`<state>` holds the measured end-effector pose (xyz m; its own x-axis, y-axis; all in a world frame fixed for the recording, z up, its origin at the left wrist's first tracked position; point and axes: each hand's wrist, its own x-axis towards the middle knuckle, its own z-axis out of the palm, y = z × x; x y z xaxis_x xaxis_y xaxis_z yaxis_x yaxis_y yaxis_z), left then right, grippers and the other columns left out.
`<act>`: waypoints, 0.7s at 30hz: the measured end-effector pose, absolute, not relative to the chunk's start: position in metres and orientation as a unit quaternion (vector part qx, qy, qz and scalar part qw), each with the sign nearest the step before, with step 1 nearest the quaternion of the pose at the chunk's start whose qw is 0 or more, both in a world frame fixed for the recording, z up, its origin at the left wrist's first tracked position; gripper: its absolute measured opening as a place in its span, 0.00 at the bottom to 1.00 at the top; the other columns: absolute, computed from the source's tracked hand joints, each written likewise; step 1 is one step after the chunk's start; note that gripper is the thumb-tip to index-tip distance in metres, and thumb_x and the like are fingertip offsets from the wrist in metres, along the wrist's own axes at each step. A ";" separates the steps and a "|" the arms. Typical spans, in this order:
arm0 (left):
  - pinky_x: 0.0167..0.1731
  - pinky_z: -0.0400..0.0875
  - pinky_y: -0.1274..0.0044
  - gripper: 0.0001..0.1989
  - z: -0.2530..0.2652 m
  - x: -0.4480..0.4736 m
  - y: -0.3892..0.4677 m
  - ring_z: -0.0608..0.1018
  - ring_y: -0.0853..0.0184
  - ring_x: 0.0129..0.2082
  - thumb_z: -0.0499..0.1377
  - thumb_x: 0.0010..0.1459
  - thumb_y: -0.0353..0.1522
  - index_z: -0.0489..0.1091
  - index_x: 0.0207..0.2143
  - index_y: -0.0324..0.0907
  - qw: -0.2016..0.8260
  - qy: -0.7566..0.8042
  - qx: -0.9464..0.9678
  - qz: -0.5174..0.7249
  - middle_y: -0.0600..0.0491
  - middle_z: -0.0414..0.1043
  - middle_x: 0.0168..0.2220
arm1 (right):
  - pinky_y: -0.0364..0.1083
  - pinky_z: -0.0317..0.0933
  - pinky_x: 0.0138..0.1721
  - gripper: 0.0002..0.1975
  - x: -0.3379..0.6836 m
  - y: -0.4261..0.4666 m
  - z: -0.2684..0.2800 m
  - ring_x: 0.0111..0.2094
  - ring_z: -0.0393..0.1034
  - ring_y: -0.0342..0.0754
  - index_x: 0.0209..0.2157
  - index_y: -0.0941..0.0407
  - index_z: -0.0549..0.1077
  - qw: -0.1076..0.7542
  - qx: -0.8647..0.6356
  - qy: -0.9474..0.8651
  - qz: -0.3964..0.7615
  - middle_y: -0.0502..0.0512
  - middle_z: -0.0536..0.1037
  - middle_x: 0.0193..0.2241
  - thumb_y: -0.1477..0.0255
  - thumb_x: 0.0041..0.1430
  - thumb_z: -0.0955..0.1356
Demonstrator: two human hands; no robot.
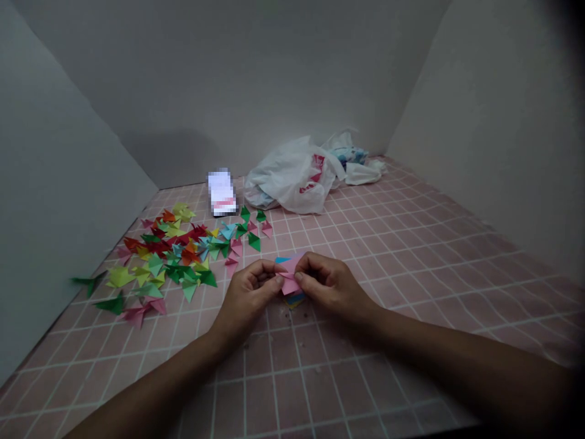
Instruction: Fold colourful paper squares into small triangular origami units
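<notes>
Here's the grip: the left hand (254, 286) and the right hand (329, 279) each pinch thumb to forefinger, almost no gap at the tips, with a small piece of folded pink paper (289, 287) caught between them. It sits right in the middle, over a stack of lilac, blue and yellow paper sheets (290, 263); whether it touches them, I can't tell. The step in hand looks like a fold being shaped, and a neat crease from here calls for lined-up edges and even pressure from both thumbs. Below runs the pink surface (411, 244) with its pale grid lines, and over on the left there's a broad scatter of pointed, folded paper pieces (189, 253) in red, orange, yellow, green, blue and pink, lying loose. Behind them, a phone with a bright, blurred screen (222, 190). Now the containers: a white plastic bag with red print (292, 177) slumps at the back, its contents hidden, and beside its right end sits crumpled white-and-blue plastic packaging (359, 155), too bunched to see into.
</notes>
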<state>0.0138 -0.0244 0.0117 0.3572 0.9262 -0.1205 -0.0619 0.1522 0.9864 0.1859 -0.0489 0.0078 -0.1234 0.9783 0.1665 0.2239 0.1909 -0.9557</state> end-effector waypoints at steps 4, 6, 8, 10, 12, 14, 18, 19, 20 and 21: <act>0.29 0.69 0.82 0.07 0.012 0.013 -0.026 0.74 0.72 0.27 0.66 0.50 0.33 0.75 0.31 0.38 0.639 0.421 0.514 0.388 0.55 0.74 0.26 | 0.41 0.51 0.25 0.08 0.185 -0.049 0.008 0.24 0.57 0.40 0.24 0.57 0.66 0.449 -0.479 -0.624 0.423 0.47 0.65 0.22 0.72 0.57 0.64; 0.29 0.70 0.81 0.07 0.010 0.013 -0.026 0.74 0.72 0.27 0.66 0.51 0.33 0.75 0.31 0.39 0.649 0.420 0.498 0.392 0.55 0.74 0.27 | 0.41 0.51 0.25 0.07 0.185 -0.049 0.008 0.24 0.57 0.40 0.25 0.57 0.66 0.452 -0.472 -0.623 0.431 0.47 0.65 0.22 0.72 0.57 0.64; 0.30 0.71 0.81 0.07 0.008 0.013 -0.026 0.75 0.72 0.27 0.65 0.52 0.33 0.75 0.32 0.39 0.662 0.416 0.483 0.395 0.55 0.75 0.27 | 0.42 0.52 0.26 0.07 0.185 -0.049 0.008 0.24 0.58 0.40 0.25 0.57 0.67 0.456 -0.467 -0.616 0.440 0.47 0.65 0.22 0.72 0.57 0.65; 0.31 0.71 0.81 0.06 0.005 0.012 -0.026 0.75 0.72 0.27 0.65 0.52 0.33 0.75 0.32 0.39 0.667 0.413 0.473 0.401 0.55 0.75 0.27 | 0.42 0.53 0.26 0.07 0.185 -0.049 0.009 0.25 0.58 0.41 0.26 0.57 0.67 0.461 -0.464 -0.611 0.446 0.47 0.66 0.23 0.71 0.57 0.65; 0.30 0.71 0.81 0.06 0.003 0.012 -0.025 0.75 0.73 0.27 0.66 0.51 0.32 0.75 0.32 0.40 0.665 0.411 0.466 0.414 0.55 0.75 0.27 | 0.42 0.53 0.26 0.07 0.184 -0.049 0.009 0.25 0.58 0.41 0.26 0.57 0.66 0.463 -0.460 -0.605 0.457 0.47 0.66 0.23 0.71 0.57 0.65; 0.29 0.71 0.81 0.06 0.002 0.011 -0.025 0.75 0.73 0.26 0.66 0.50 0.31 0.74 0.31 0.39 0.666 0.410 0.458 0.423 0.56 0.75 0.26 | 0.42 0.53 0.26 0.07 0.184 -0.049 0.009 0.25 0.58 0.40 0.26 0.57 0.66 0.466 -0.453 -0.595 0.473 0.47 0.65 0.23 0.71 0.57 0.65; 0.28 0.71 0.82 0.05 0.002 0.011 -0.025 0.75 0.73 0.24 0.65 0.50 0.30 0.73 0.30 0.39 0.678 0.402 0.447 0.423 0.56 0.74 0.25 | 0.41 0.52 0.26 0.08 0.183 -0.050 0.008 0.25 0.57 0.40 0.26 0.57 0.66 0.468 -0.445 -0.587 0.488 0.47 0.65 0.23 0.70 0.58 0.65; 0.28 0.71 0.82 0.05 0.003 0.012 -0.025 0.75 0.73 0.25 0.65 0.50 0.30 0.73 0.31 0.39 0.682 0.400 0.445 0.421 0.56 0.74 0.25 | 0.41 0.52 0.26 0.07 0.183 -0.050 0.007 0.25 0.58 0.40 0.26 0.57 0.66 0.468 -0.445 -0.589 0.485 0.47 0.65 0.23 0.70 0.58 0.65; 0.28 0.71 0.81 0.06 0.004 0.012 -0.025 0.75 0.72 0.25 0.65 0.50 0.30 0.73 0.32 0.40 0.685 0.398 0.444 0.418 0.55 0.74 0.25 | 0.41 0.53 0.26 0.07 0.184 -0.050 0.007 0.25 0.58 0.40 0.27 0.57 0.67 0.469 -0.445 -0.593 0.481 0.47 0.65 0.23 0.70 0.58 0.65; 0.28 0.71 0.81 0.06 0.005 0.013 -0.026 0.75 0.72 0.25 0.64 0.51 0.31 0.73 0.34 0.40 0.688 0.397 0.445 0.413 0.55 0.74 0.26 | 0.41 0.53 0.26 0.07 0.184 -0.050 0.006 0.25 0.59 0.40 0.27 0.57 0.67 0.470 -0.444 -0.598 0.474 0.47 0.66 0.24 0.70 0.58 0.65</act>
<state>0.0127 -0.0257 0.0054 0.3428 0.9222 -0.1789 -0.2161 0.2627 0.9404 0.1837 -0.0495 0.0061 -0.1646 0.9762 0.1416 0.0848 0.1570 -0.9840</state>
